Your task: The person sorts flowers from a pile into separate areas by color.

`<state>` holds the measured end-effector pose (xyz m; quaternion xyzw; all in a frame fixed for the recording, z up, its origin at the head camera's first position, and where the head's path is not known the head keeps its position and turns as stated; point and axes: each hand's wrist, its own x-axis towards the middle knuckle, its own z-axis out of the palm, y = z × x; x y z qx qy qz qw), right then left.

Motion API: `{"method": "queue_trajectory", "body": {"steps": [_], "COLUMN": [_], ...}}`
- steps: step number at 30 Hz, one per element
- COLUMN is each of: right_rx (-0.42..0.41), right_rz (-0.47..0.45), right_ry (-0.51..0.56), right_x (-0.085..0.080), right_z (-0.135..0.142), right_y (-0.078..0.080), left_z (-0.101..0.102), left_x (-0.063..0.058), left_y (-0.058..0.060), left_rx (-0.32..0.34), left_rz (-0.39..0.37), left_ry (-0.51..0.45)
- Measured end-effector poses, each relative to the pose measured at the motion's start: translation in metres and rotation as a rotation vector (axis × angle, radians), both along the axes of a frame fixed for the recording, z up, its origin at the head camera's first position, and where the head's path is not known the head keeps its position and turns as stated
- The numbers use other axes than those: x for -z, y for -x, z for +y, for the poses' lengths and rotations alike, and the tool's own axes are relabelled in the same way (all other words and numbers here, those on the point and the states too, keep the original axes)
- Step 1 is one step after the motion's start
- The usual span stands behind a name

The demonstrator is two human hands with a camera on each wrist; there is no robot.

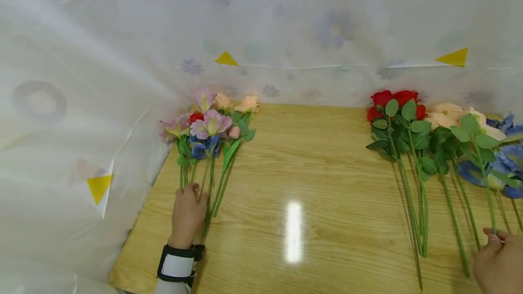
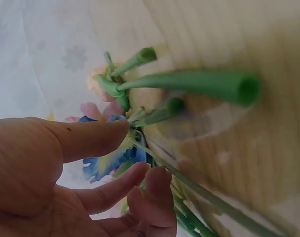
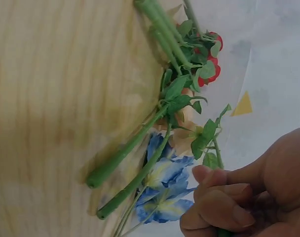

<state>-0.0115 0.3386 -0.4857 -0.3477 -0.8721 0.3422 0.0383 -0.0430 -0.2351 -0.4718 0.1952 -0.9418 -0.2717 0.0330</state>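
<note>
In the head view my left hand is at the stems of a mixed bunch on the left, made of pink-purple flowers, blue flowers, peach roses, a pink bud and a red bloom. A gap shows between its thumb and fingers in the left wrist view, with stems close by. On the far right my right hand pinches the stem of a pale peach rose, raised above other flowers; its lower end is hidden by the hand.
Red roses lie at the back right, stems toward me. Beside them are more peach roses and blue irises. The wooden table meets a patterned plastic sheet behind and at the left, marked with yellow tape.
</note>
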Motion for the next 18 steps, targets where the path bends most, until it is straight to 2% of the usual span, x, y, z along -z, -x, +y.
{"method": "queue_trajectory", "body": {"steps": [4,9,13,18], "right_rx": [-0.052,-0.089,-0.091,-0.095], "right_rz": [-0.055,-0.147,-0.221,-0.294], "right_ry": [-0.049,-0.130,-0.125,-0.117], "right_x": [0.0027,0.0023,0.0007,0.0026], "right_z": [0.0021,0.0005,0.0013,0.0020], "right_y": [-0.0006,-0.0015,-0.0014,-0.0012], "left_z": [-0.0025,-0.0049,-0.0053,-0.0046], "left_x": [0.0036,0.0045,0.0034,0.0008], "left_y": [0.0065,0.0098,0.0098,0.0096], "left_rx": [0.020,0.005,0.009,0.054], "left_rz": [-0.009,-0.029,-0.023,-0.002], "left_ry": [0.023,0.050,0.054,0.019]}}
